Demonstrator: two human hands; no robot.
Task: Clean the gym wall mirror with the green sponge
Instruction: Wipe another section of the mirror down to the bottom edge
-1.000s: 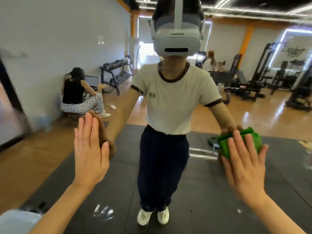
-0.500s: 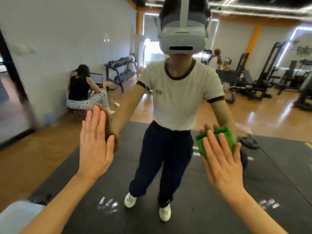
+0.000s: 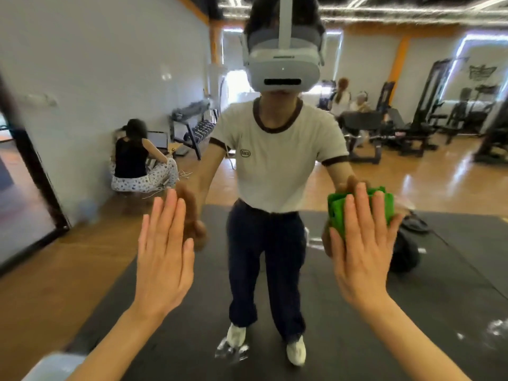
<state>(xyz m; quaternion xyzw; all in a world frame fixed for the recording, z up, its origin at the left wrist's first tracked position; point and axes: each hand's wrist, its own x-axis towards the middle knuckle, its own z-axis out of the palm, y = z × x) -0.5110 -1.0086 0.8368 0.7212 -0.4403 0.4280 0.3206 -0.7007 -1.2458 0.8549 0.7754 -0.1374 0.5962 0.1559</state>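
The wall mirror (image 3: 275, 284) fills the view straight in front of me and reflects me and the gym behind. My right hand (image 3: 362, 251) lies flat with straight fingers and presses the green sponge (image 3: 384, 207) against the glass at right of centre. The sponge shows above and beside my fingers. My left hand (image 3: 163, 259) rests flat on the mirror at left of centre, fingers straight and together, holding nothing.
Smudges show on the glass low down (image 3: 231, 350) and at the lower right (image 3: 494, 328). The mirror's dark left frame (image 3: 35, 171) runs down the left. Reflected: a person sitting by a white wall (image 3: 137, 160), a dumbbell rack (image 3: 192, 127), weight machines (image 3: 428, 116).
My right hand has slid the sponge leftward and then back to the right and a little up on the glass. My left hand has stayed pressed on the mirror.
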